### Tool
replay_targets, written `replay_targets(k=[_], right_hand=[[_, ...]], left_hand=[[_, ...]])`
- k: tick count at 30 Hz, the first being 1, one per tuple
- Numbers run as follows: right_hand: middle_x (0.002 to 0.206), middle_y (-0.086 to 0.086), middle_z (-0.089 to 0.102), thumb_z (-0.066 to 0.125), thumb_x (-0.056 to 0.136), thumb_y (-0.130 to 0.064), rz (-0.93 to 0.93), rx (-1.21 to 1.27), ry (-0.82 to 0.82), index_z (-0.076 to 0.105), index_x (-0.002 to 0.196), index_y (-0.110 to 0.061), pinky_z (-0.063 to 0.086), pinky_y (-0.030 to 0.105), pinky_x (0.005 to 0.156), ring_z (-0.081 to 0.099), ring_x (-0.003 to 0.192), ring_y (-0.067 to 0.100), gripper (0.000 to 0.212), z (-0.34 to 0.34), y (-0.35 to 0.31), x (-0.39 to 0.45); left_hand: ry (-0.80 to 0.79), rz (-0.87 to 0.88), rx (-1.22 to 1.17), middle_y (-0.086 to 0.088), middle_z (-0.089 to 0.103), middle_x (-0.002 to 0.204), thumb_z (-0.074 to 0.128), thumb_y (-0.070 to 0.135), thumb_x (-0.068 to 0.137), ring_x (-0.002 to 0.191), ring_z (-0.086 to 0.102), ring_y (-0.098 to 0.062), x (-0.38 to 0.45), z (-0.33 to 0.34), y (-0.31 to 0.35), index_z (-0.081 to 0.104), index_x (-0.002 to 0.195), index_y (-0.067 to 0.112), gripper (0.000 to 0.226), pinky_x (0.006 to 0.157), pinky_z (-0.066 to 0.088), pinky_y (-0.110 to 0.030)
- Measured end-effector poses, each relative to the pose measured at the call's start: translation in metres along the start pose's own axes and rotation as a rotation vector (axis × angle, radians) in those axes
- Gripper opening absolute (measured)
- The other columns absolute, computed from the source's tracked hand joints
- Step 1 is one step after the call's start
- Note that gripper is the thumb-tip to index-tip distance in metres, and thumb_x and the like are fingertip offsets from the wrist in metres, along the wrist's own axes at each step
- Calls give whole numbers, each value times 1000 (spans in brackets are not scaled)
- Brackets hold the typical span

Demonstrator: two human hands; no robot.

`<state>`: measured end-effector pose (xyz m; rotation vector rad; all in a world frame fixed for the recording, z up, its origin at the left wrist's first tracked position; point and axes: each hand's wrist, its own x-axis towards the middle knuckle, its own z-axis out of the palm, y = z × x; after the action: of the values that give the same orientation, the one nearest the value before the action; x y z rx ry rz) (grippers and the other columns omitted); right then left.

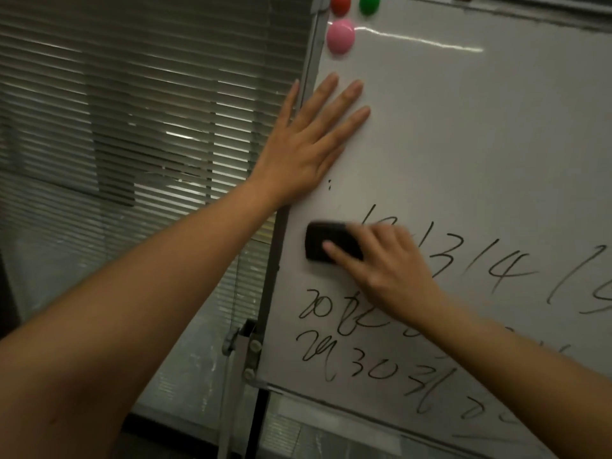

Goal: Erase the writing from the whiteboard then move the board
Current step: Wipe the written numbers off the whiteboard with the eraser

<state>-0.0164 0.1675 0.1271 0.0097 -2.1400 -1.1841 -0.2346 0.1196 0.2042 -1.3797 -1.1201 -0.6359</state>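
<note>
A whiteboard [480, 144] on a stand fills the right side of the view. Its upper part is blank; rows of black handwritten numbers [503, 270] cover the lower part. My left hand [304, 150] presses flat against the board's left edge, fingers straight and spread. My right hand [384, 260] grips a black eraser [323, 241] and holds it against the board at the left end of the top row of numbers. The eraser and hand are blurred.
Red [340, 4], green [369, 3] and pink [340, 36] round magnets sit at the board's top left corner. A metal stand leg with a clamp [243, 342] runs below the left edge. Window blinds [132, 127] hang behind on the left.
</note>
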Motion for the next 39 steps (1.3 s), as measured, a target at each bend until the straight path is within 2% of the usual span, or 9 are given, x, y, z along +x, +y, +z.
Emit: replay_targets(k=[4, 8, 12, 18, 22, 28, 32, 36, 39], right_hand=[[99, 23, 61, 70, 80, -9, 268, -56, 133, 67, 120, -15, 25, 39, 66, 39, 82, 29, 40, -13, 31, 29], [97, 21, 62, 69, 83, -12, 404, -85, 192, 68, 117, -17, 23, 37, 65, 37, 82, 27, 34, -13, 31, 43], [98, 23, 60, 68, 79, -6, 221, -46, 87, 66, 120, -12, 25, 39, 68, 38, 84, 29, 42, 1, -6, 26], [114, 23, 48, 43, 90, -7, 10, 12, -31, 63, 124, -11, 32, 41, 75, 44, 92, 33, 40, 9, -31, -31], [116, 22, 46, 52, 91, -8, 83, -37, 81, 51, 129, -16, 30, 41, 71, 44, 88, 31, 39, 2, 6, -36], [107, 23, 60, 66, 83, -19, 497, -159, 194, 65, 122, -20, 23, 36, 68, 39, 89, 27, 39, -25, 67, -16], [105, 24, 61, 67, 84, -10, 377, -100, 188, 68, 118, -16, 27, 38, 67, 41, 84, 29, 35, -5, 23, -29], [116, 23, 50, 67, 81, -4, 186, -51, 49, 63, 123, -13, 32, 40, 70, 45, 90, 32, 43, 9, -12, -65], [117, 20, 53, 69, 81, -6, 208, -64, 77, 64, 123, -18, 31, 40, 70, 46, 90, 32, 44, 2, 1, -73]], left_hand=[[15, -9, -85, -20, 37, 151, 40, 17, 104, 140, 28, -41, 1, 3, -1, 29, 146, 14, 44, 112, 14, -62], [10, -18, -124, -21, 37, 151, 35, 19, 105, 140, 27, -43, 1, 3, -1, 29, 145, 12, 41, 111, 14, -65], [51, -20, -93, -20, 40, 149, 44, 11, 102, 138, 30, -41, 0, 3, -1, 32, 145, 13, 44, 110, 19, -65], [33, -31, 38, -16, 36, 153, 40, 15, 103, 141, 28, -36, -1, 2, 8, 26, 148, 15, 47, 115, 9, -56], [-38, -70, 36, -17, 33, 154, 36, 22, 103, 142, 29, -36, -8, 0, 26, 31, 150, 6, 50, 113, 12, -59], [-36, -157, 54, -17, 31, 155, 37, 23, 101, 143, 28, -35, -9, 2, 41, 30, 150, 5, 53, 115, 13, -56], [-40, -170, 24, -19, 31, 155, 37, 23, 101, 143, 26, -35, -9, 3, 43, 30, 150, 3, 53, 116, 13, -52], [-55, -172, 25, -20, 28, 155, 35, 25, 102, 143, 24, -36, -9, 5, 43, 28, 151, 3, 54, 116, 13, -52], [-55, -166, 20, -19, 27, 156, 34, 26, 102, 144, 23, -36, -7, 6, 47, 27, 151, 4, 54, 117, 13, -52]])
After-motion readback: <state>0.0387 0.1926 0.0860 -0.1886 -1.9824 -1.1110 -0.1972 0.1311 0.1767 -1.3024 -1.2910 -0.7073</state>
